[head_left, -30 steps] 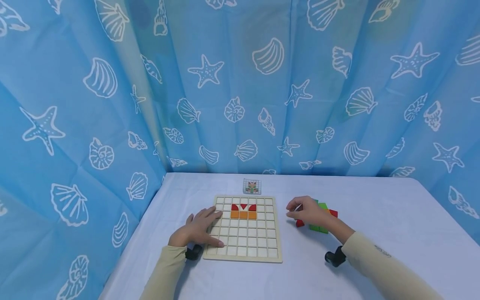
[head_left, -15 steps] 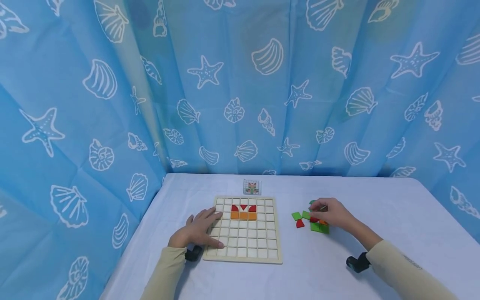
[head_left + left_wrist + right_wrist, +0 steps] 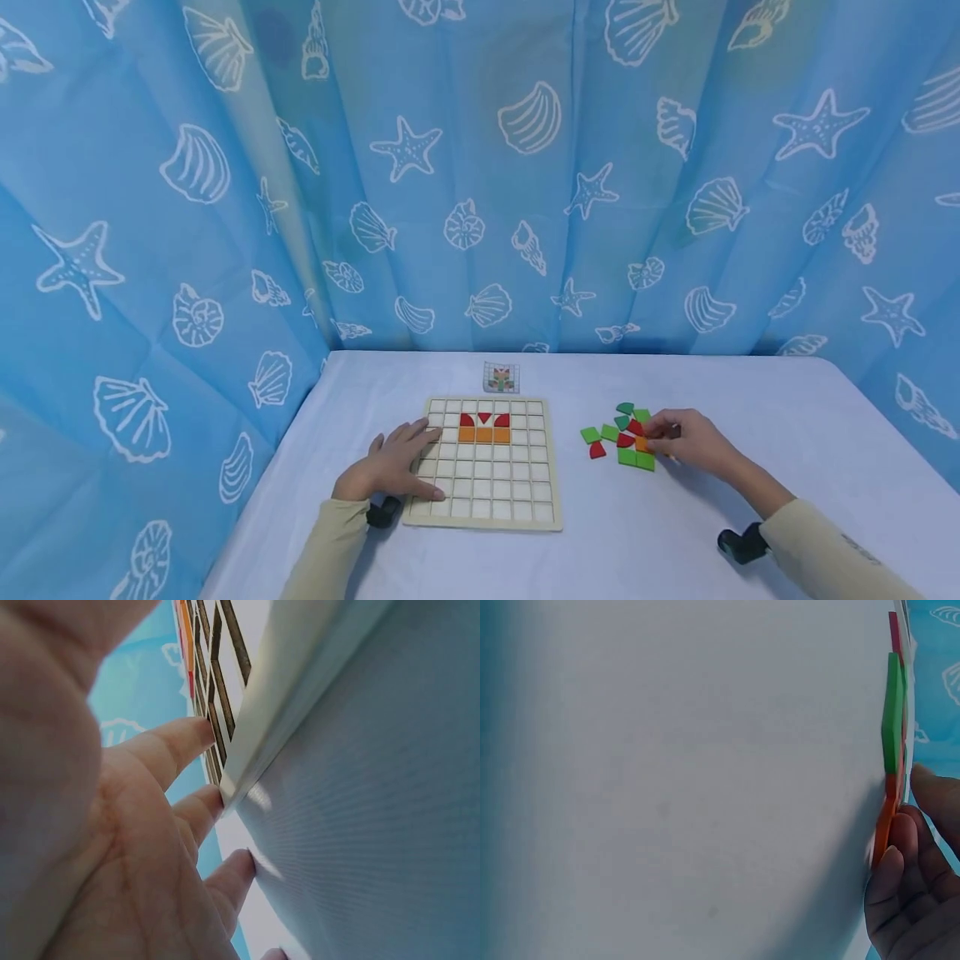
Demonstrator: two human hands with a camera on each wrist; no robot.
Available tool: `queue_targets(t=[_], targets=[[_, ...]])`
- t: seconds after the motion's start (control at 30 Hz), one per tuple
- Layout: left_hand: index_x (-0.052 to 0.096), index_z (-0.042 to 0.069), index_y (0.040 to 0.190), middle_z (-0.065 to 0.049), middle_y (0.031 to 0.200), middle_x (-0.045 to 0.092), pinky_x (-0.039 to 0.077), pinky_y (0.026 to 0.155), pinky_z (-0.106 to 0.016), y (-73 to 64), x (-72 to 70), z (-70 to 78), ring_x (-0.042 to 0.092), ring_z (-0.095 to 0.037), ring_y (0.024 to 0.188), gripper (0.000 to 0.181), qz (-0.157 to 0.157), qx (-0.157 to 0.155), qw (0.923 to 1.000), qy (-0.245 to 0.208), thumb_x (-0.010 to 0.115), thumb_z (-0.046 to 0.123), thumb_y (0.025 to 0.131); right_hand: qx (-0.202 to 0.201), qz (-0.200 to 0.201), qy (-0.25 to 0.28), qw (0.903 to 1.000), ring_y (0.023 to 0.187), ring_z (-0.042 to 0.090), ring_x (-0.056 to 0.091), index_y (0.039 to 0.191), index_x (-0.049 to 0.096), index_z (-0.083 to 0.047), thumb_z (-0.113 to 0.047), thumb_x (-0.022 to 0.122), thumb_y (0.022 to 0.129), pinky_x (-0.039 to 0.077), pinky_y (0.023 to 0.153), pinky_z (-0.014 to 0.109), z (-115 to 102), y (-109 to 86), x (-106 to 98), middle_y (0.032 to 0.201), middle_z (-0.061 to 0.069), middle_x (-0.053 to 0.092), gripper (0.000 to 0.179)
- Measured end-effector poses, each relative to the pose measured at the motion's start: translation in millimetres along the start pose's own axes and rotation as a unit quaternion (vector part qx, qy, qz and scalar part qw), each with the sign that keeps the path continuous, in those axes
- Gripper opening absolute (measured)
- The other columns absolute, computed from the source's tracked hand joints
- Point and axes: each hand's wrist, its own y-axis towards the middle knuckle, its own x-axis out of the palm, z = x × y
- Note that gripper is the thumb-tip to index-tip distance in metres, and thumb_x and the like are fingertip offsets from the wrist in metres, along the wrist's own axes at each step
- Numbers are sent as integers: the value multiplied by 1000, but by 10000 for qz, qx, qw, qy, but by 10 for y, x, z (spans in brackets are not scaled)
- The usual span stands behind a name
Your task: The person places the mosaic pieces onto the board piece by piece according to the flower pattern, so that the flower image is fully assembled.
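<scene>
One orange tile (image 3: 642,444) sits among the loose green and red tiles (image 3: 627,456) at the board's 3 o'clock, right hand (image 3: 693,437) on it with fingers part-bent; we can't tell if they pinch it. Left hand (image 3: 397,461) has fingers spread, just resting on the grid board (image 3: 483,471) at its 9 o'clock edge, three red pieces (image 3: 485,417) and an orange row (image 3: 484,435) toward its 12. Further out we've got a pattern card (image 3: 501,377) off 12 o'clock, white cloth (image 3: 622,525) underneath, shell curtain (image 3: 450,125) behind.
</scene>
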Motion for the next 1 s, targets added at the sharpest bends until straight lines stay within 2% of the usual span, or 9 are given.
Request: queue_targets(t=[0.17,0.37,0.57,1.0], targets=[[36,23,154,-7,164,24,10,118,-69,0,-52,0,18,-36,151,105,32,-26,10000,42,84,60,67,-175,48,-205,9996,92,20,59,107,71,-6,-11,78,84,57,77,31,-22,33,20,102,8,69,25],[36,23,154,-7,164,24,10,118,-69,9,-88,24,17,-36,151,105,-7,-39,10000,25,83,60,67,-210,-10,-421,9989,89,19,57,109,70,-5,-8,77,83,56,77,32,-63,56,23,102,7,68,26],[37,23,153,-8,164,24,10,117,-69,5,-108,51,18,-37,151,104,16,-56,10000,47,84,58,67,-352,6,-620,9975,90,18,59,108,70,-5,-11,77,84,58,82,37,-121,43,35,100,6,68,26],[36,23,154,-7,164,23,9,118,-68,-12,-22,38,18,-35,151,106,-53,-98,9999,-39,85,58,67,-243,-46,-796,9965,81,18,53,104,69,-6,-14,78,84,51,70,26,-89,45,82,88,3,61,23]])
